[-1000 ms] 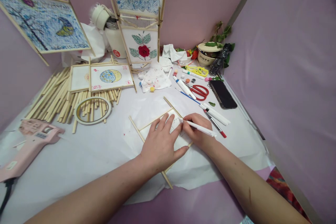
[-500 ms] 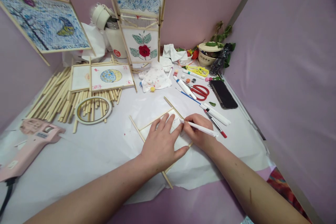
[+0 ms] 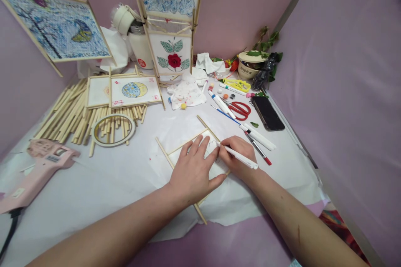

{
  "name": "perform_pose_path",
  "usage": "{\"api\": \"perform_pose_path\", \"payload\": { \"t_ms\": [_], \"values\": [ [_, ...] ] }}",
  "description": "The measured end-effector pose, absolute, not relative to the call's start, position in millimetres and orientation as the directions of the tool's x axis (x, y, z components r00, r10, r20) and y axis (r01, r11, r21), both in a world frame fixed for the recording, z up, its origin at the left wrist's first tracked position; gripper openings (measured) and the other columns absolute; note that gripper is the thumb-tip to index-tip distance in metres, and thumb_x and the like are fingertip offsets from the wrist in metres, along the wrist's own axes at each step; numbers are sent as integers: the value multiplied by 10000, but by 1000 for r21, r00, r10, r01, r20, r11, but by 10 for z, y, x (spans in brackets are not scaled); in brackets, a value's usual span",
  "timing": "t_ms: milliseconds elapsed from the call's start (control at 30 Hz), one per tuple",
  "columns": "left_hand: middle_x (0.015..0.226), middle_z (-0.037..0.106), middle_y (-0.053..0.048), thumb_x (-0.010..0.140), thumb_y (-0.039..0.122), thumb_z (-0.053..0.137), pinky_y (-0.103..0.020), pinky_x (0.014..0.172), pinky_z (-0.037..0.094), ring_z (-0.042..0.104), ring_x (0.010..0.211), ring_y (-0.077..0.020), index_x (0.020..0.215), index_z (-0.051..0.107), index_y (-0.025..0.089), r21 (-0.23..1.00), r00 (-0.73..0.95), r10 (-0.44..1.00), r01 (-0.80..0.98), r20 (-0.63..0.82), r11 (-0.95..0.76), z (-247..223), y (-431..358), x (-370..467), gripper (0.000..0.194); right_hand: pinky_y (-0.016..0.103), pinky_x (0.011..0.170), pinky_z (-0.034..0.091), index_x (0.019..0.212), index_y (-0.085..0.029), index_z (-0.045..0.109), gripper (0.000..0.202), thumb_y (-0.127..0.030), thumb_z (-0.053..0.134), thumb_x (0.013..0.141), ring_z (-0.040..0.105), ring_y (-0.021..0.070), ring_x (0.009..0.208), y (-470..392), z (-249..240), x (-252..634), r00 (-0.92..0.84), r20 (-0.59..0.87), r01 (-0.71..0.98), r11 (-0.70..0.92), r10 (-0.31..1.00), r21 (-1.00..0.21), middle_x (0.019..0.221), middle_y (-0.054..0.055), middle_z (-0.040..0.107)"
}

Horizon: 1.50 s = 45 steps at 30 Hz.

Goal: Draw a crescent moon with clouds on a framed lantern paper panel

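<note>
My left hand [image 3: 194, 169] lies flat, fingers spread, over a white sheet [image 3: 219, 167] set in a frame of thin wooden sticks [image 3: 164, 153]. My right hand [image 3: 238, 156] is closed round a white pen [image 3: 241, 157], its tip near the sheet's upper right part, just beside my left fingers. Thin dark lines show on the sheet between the hands. My left palm hides much of the sheet and part of the frame.
At the left are a pink glue gun [image 3: 40, 171], a tape roll [image 3: 93, 131] and wooden sticks [image 3: 59, 119]. Red scissors [image 3: 241, 110], markers [image 3: 258, 137] and a black phone [image 3: 267, 112] lie at the right. Framed drawings [image 3: 173, 56] stand behind.
The rear end of the white pen has tilted slightly down and towards me. The view has shifted a little; my left hand stays on the sheet.
</note>
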State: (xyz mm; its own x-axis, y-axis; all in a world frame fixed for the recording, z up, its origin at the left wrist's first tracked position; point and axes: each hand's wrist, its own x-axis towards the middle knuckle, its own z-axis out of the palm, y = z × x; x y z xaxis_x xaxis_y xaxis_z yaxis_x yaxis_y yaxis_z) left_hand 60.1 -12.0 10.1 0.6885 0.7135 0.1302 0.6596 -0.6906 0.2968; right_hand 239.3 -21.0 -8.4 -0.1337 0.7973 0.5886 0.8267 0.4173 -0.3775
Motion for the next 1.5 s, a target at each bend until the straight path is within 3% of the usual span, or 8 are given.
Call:
{"api": "perform_pose_path", "payload": {
  "t_ms": [500,767,1500],
  "values": [
    [1491,376,-130,852,605,538,-532,1121,235,244,1410,-356,1349,478,234,311,680,720,660,141,-684,98,-121,602,623,297,627,457,767,-209,548,104,-135,524,836,560,162,626,-222,-59,2387,-147,596,844,414,790,-342,659,18,604],
    [1496,367,-153,843,607,541,-522,1136,217,232,1417,-348,1328,476,169,286,679,722,672,129,-683,94,-127,604,657,291,623,454,764,-211,545,107,-127,534,829,556,160,618,-221,-55,2384,-138,612,841,418,779,-343,655,16,603],
    [1501,363,-144,839,615,533,-523,1129,225,239,1417,-343,1321,481,186,265,678,723,678,134,-686,76,-129,605,647,266,597,444,732,-194,546,115,-110,545,811,541,137,580,-220,-33,2369,-135,630,832,432,765,-347,621,0,581]
  ]
}}
